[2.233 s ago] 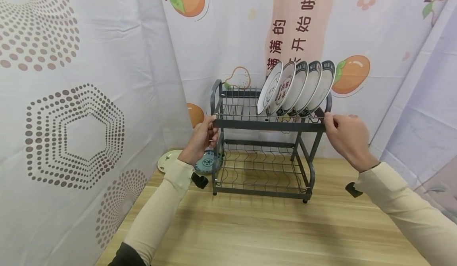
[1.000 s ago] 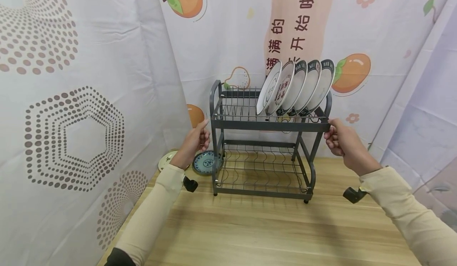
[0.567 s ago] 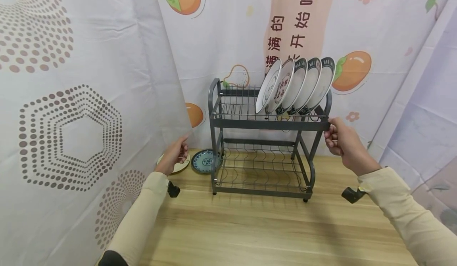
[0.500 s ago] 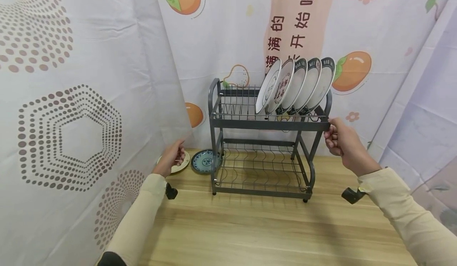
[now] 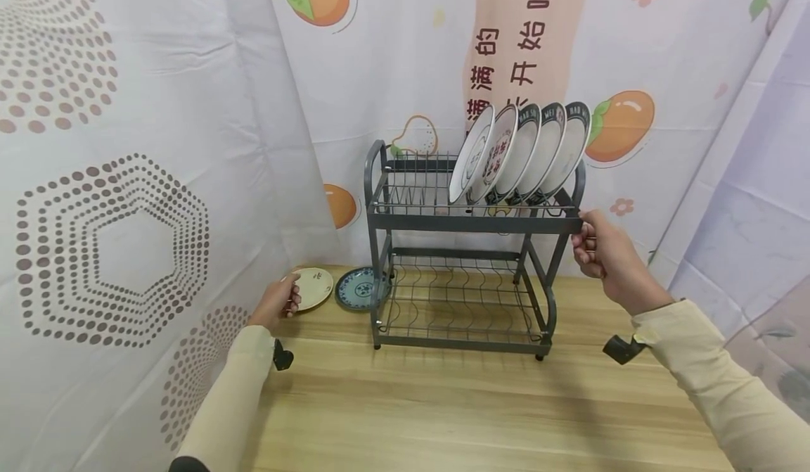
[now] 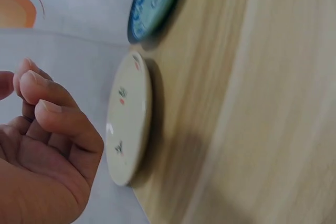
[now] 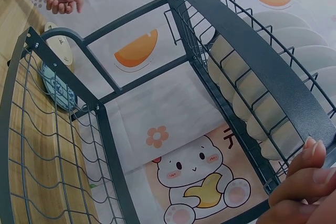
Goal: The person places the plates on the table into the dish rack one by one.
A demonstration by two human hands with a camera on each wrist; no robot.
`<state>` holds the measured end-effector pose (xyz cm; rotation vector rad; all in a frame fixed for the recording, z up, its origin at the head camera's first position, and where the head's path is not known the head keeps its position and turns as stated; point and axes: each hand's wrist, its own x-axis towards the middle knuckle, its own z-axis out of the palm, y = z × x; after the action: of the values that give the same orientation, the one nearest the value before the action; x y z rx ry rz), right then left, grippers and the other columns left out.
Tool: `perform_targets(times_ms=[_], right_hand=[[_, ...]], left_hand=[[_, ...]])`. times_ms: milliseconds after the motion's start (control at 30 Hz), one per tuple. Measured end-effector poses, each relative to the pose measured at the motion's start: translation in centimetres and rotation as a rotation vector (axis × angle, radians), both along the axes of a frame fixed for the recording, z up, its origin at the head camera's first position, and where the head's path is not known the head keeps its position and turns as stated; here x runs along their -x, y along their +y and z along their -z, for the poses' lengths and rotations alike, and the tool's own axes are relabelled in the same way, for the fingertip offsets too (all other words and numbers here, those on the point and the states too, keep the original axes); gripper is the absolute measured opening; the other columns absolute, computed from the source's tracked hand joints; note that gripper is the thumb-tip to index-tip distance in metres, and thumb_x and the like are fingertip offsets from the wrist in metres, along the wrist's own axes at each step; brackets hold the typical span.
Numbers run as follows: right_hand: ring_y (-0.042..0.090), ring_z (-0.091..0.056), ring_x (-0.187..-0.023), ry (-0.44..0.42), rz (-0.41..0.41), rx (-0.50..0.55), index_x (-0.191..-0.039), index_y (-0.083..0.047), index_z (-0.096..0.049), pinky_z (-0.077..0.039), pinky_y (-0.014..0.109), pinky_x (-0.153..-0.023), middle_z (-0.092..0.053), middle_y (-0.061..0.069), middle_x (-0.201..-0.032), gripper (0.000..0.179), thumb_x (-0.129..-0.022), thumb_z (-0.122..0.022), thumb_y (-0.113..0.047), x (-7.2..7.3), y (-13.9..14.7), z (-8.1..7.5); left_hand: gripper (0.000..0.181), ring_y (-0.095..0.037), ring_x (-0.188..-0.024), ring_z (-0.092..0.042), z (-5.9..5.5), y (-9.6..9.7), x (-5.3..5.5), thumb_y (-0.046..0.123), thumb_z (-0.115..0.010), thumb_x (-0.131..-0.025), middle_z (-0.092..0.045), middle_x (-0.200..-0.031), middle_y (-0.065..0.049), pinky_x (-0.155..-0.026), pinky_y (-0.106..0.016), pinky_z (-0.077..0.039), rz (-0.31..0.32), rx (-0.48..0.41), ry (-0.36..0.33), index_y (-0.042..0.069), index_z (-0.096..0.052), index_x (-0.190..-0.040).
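Note:
A dark grey two-tier dish rack [image 5: 477, 222] stands on the table. Several white plates [image 5: 528, 155] lean upright in the right part of its upper tier. With curled fingers, my right hand [image 5: 610, 254] holds the right front corner of that tier; its fingertips [image 7: 310, 153] meet the rail in the right wrist view. My left hand [image 5: 278, 300] is left of the rack, fingers loosely bent and holding nothing. Closest to it is a cream plate [image 6: 128, 124] with small floral marks, apart from the hand in the left wrist view. A blue patterned plate [image 5: 361, 289] lies beside it.
The rack's lower wire tier [image 5: 462, 303] bears no dishes. A wooden table [image 5: 443, 402] spreads in front. Patterned curtains [image 5: 221, 106] close off the left and back, with the cream and blue plates lying near the left back corner.
My left hand has left the rack's left front corner and moved left and down beside the cream plate. My right hand shifted from atop the rail to the rack's corner. The plates stay put.

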<state>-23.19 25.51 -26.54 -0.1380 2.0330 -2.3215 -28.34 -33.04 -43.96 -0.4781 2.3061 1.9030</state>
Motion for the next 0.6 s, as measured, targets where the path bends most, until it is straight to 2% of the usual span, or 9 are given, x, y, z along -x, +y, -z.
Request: perform_targets(times_ms=[333,467,600], right_hand=[[0.001,-0.043,-0.038,-0.004,0.008,0.003,-0.067,-0.012,-0.054,-0.027,0.018,-0.033,-0.053,-0.007,-0.053,0.044,-0.103,-0.040,-0.033,-0.1,-0.2,0.1],[0.001,-0.043,-0.039,0.005,0.009,0.005,-0.068,-0.012,-0.054,-0.027,0.018,-0.033,-0.053,-0.007,-0.054,0.043,-0.103,-0.041,-0.034,-0.1,-0.2,0.1],[0.002,-0.043,-0.039,0.007,0.010,-0.002,-0.068,-0.012,-0.054,-0.027,0.019,-0.033,-0.053,-0.007,-0.054,0.043,-0.103,-0.041,-0.034,0.0,-0.2,0.1]], left_hand=[[0.034,-0.005,-0.047,-0.048,2.0,-1.2,-0.1,0.039,-0.043,-0.101,-0.056,-0.057,0.007,-0.046,-0.022,-0.041,-0.036,0.053,-0.084,0.012,-0.051,-0.081],[0.032,-0.005,-0.047,-0.048,2.6,-1.4,-0.2,0.034,-0.041,-0.101,-0.057,-0.058,0.006,-0.047,-0.022,-0.041,-0.036,0.086,-0.106,0.006,-0.053,-0.092],[0.038,-0.005,-0.049,-0.049,3.3,-1.7,-0.4,0.032,-0.039,-0.101,-0.060,-0.061,0.005,-0.048,-0.022,-0.042,-0.031,0.102,-0.122,-0.002,-0.055,-0.106]])
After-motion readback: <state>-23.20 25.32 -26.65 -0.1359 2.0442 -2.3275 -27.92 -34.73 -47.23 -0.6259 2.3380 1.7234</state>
